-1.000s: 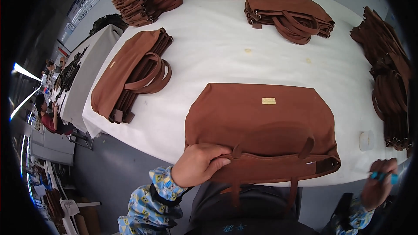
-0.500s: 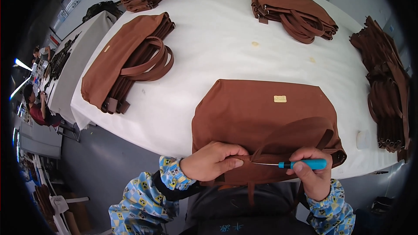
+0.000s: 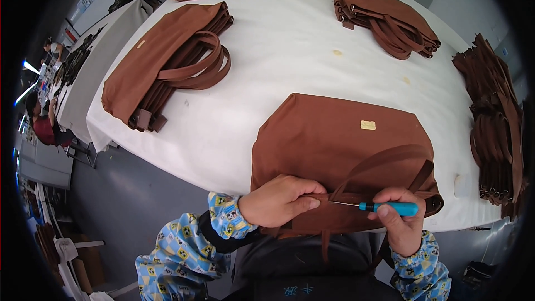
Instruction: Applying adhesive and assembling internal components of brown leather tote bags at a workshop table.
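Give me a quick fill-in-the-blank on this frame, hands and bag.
1. The right hand holds a screwdriver with a ____ handle.
2. The left hand pinches the near edge of the ____ bag.
3. The small metal plate on the bag is ____ in colour.
4. The table is covered in ____ cloth.

Missing words: blue; brown; gold; white

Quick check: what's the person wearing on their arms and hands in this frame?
Both hands are bare: left hand, right hand. Each forearm has a loose sleeve cover in a blue, white and yellow checked print with small cartoon figures, gathered at the wrist by an elastic cuff. No rings or watch visible.
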`<control>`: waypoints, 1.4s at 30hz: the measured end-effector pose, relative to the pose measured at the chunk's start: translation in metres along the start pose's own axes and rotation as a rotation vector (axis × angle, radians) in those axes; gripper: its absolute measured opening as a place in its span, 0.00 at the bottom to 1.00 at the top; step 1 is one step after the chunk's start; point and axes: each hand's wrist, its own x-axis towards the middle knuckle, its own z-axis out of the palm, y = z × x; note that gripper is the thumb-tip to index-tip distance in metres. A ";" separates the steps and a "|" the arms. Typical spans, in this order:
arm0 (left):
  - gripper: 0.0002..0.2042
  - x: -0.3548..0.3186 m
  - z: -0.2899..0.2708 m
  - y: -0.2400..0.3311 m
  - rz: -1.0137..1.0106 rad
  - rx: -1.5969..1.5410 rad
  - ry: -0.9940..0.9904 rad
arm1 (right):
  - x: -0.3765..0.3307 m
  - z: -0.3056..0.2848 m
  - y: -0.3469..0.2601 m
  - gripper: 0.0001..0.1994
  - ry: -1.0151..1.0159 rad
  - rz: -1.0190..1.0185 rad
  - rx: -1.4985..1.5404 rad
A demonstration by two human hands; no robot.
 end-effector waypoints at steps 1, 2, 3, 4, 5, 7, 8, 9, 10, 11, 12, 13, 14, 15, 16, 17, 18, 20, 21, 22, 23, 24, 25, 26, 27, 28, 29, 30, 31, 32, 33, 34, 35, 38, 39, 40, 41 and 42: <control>0.09 0.000 0.000 0.001 -0.001 -0.001 0.002 | 0.000 0.001 0.000 0.07 0.008 -0.006 0.003; 0.09 0.000 -0.001 0.003 -0.029 0.000 -0.007 | -0.001 0.001 0.000 0.07 0.018 -0.012 0.005; 0.09 0.000 -0.001 0.004 -0.057 0.001 -0.016 | -0.001 0.001 0.000 0.07 0.018 -0.011 0.004; 0.09 0.000 -0.001 0.004 -0.057 0.000 -0.016 | -0.001 0.000 0.000 0.07 0.016 -0.013 0.001; 0.09 0.000 -0.001 0.004 -0.050 -0.001 -0.013 | -0.001 0.000 0.000 0.07 0.015 -0.014 -0.003; 0.09 0.000 -0.001 0.002 -0.043 -0.004 -0.009 | -0.002 -0.001 0.000 0.07 0.017 -0.016 -0.011; 0.10 0.000 -0.002 0.001 -0.061 0.009 -0.040 | -0.002 0.000 0.000 0.07 0.017 -0.018 -0.016; 0.11 0.000 -0.003 0.000 -0.079 0.022 -0.071 | -0.002 0.000 -0.001 0.07 0.016 -0.017 -0.017; 0.11 0.000 -0.003 0.000 -0.079 0.022 -0.070 | -0.003 0.001 -0.001 0.07 0.024 -0.032 -0.008; 0.11 0.001 -0.003 0.000 -0.082 0.027 -0.076 | -0.003 0.002 -0.002 0.06 0.033 -0.048 0.000; 0.11 0.001 -0.003 0.000 -0.085 0.033 -0.083 | -0.003 0.002 -0.001 0.06 0.033 -0.047 -0.001; 0.11 0.001 -0.003 -0.001 -0.084 0.032 -0.083 | -0.002 0.001 -0.001 0.07 0.025 -0.039 -0.011; 0.11 0.000 -0.003 -0.001 -0.080 0.030 -0.077 | -0.002 0.001 0.000 0.07 0.016 -0.030 -0.020; 0.11 0.000 -0.003 -0.001 -0.075 0.027 -0.071 | -0.002 0.002 0.000 0.07 0.016 -0.029 -0.019; 0.11 0.000 -0.003 -0.001 -0.075 0.027 -0.071 | -0.002 0.002 -0.001 0.07 0.015 -0.022 -0.025; 0.11 0.000 -0.003 -0.001 -0.076 0.025 -0.071 | -0.002 0.002 -0.001 0.07 0.016 -0.014 -0.030; 0.11 0.000 -0.003 -0.001 -0.077 0.023 -0.070 | -0.002 0.002 -0.001 0.07 0.016 -0.013 -0.029; 0.11 0.000 -0.003 0.000 -0.069 0.029 -0.069 | -0.002 0.002 0.000 0.07 0.011 -0.032 -0.045; 0.11 0.000 -0.003 -0.001 -0.061 0.034 -0.067 | -0.002 0.002 0.000 0.07 0.010 -0.032 -0.044; 0.11 -0.001 -0.003 -0.001 -0.063 0.034 -0.067 | -0.003 0.002 0.000 0.07 0.007 -0.046 -0.056; 0.11 -0.001 -0.003 -0.001 -0.075 0.022 -0.070 | -0.003 0.002 0.000 0.07 0.004 -0.060 -0.070; 0.11 -0.001 -0.003 -0.001 -0.087 0.010 -0.073 | -0.003 0.002 0.000 0.07 0.004 -0.059 -0.070; 0.11 0.000 -0.003 0.000 -0.088 0.009 -0.073 | -0.003 0.003 0.000 0.07 0.012 -0.061 -0.075; 0.11 0.000 -0.003 0.000 -0.095 0.011 -0.075 | -0.002 0.003 0.000 0.06 0.018 -0.063 -0.079; 0.11 0.000 -0.003 0.001 -0.103 0.012 -0.078 | -0.002 0.003 0.001 0.06 0.018 -0.062 -0.079; 0.11 0.000 -0.002 0.000 -0.103 0.011 -0.078 | -0.003 0.001 0.001 0.06 0.012 -0.067 -0.120; 0.10 0.000 0.000 -0.002 -0.065 -0.006 -0.035 | -0.002 0.001 0.000 0.06 0.007 -0.071 -0.160; 0.09 0.000 0.001 -0.003 -0.026 -0.022 0.008 | -0.002 0.001 0.000 0.06 0.007 -0.071 -0.160; 0.09 0.000 0.002 -0.003 -0.025 -0.023 0.007 | -0.001 0.001 -0.002 0.06 -0.021 -0.168 -0.307; 0.09 0.000 0.002 -0.003 -0.017 -0.008 0.018 | 0.000 0.002 -0.003 0.07 -0.050 -0.264 -0.453; 0.09 0.000 0.003 -0.004 -0.008 0.007 0.029 | 0.002 0.005 -0.007 0.07 -0.050 -0.263 -0.451; 0.09 0.000 0.003 -0.004 -0.010 0.008 0.028 | 0.004 0.010 -0.012 0.08 -0.107 -0.436 -0.626; 0.08 0.000 0.003 -0.004 -0.004 0.008 0.034 | 0.004 0.016 -0.020 0.08 -0.163 -0.610 -0.802; 0.08 -0.001 0.001 -0.003 -0.010 0.020 0.014 | 0.000 0.026 -0.029 0.10 -0.213 -0.643 -0.973; 0.08 -0.001 0.001 -0.003 -0.021 0.031 -0.009 | -0.001 0.026 -0.028 0.10 -0.226 -0.659 -0.982; 0.08 -0.001 0.001 -0.003 -0.021 0.031 -0.009 | 0.003 0.020 -0.025 0.09 -0.223 -0.614 -0.836; 0.08 -0.001 0.002 -0.002 -0.025 0.024 -0.008 | 0.002 0.015 -0.020 0.09 -0.223 -0.615 -0.836; 0.08 -0.002 0.002 -0.001 -0.031 0.017 -0.006 | -0.001 0.011 -0.014 0.07 -0.109 -0.371 -0.577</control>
